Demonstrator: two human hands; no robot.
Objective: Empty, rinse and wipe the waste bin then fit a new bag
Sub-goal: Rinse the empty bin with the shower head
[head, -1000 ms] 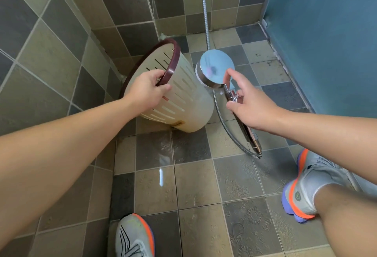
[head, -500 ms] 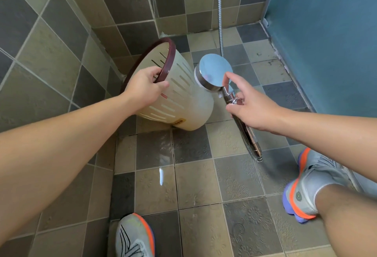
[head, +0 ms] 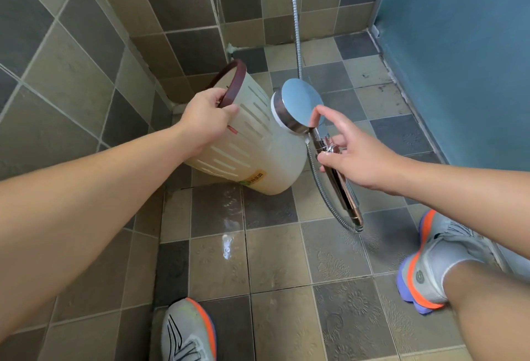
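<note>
The cream slotted plastic waste bin with a maroon rim (head: 252, 143) hangs tilted above the wet tiled floor (head: 275, 251), apparently empty, mid-rinse; wiping and bagging remain. The left hand (head: 206, 122) pinches its rim. The right hand (head: 355, 154) grips the chrome round shower head (head: 298, 108), forefinger extended.

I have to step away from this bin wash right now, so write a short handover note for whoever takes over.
Left hand: gripping the waste bin by its dark red rim, bin tilted above the wet tiled floor, opening facing the left wall.
Right hand: holding the shower head by its handle, face close against the bin's outer side, index finger on its edge.
Done: no bag visible on the rim; rinsing seems under way.
Left: finish rinsing, wipe, fit new bag. No cloth or bag in view.
</note>
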